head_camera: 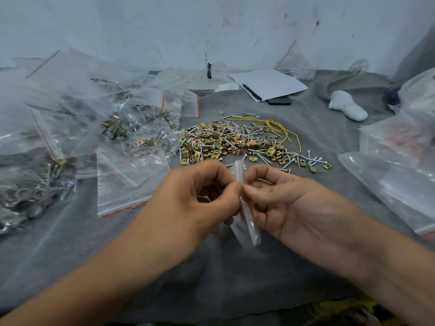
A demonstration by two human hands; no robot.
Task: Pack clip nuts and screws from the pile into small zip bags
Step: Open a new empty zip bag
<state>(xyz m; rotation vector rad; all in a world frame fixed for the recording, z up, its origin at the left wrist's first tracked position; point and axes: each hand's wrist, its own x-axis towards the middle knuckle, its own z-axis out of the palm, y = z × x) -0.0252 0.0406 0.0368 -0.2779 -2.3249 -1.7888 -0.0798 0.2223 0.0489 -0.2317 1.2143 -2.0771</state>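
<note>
On the grey cloth point(235, 267), filled zip bags point(122, 128) of hardware lie left of the loose pile point(237, 142) of clip nuts and screws. Your left hand point(195, 198) and right hand point(289, 203) pinch a small zip bag point(244, 208) edge-on between thumbs and fingertips, just in front of that pile.

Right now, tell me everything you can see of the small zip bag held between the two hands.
The small zip bag is clear, thin plastic with a red line along its zip edge. It is seen nearly edge-on, tilted, its top toward the pile of clip nuts and screws. The left hand and the right hand pinch it by thumb and fingertips at the zip edge, above the grey cloth. No contents are discernible inside.
</note>
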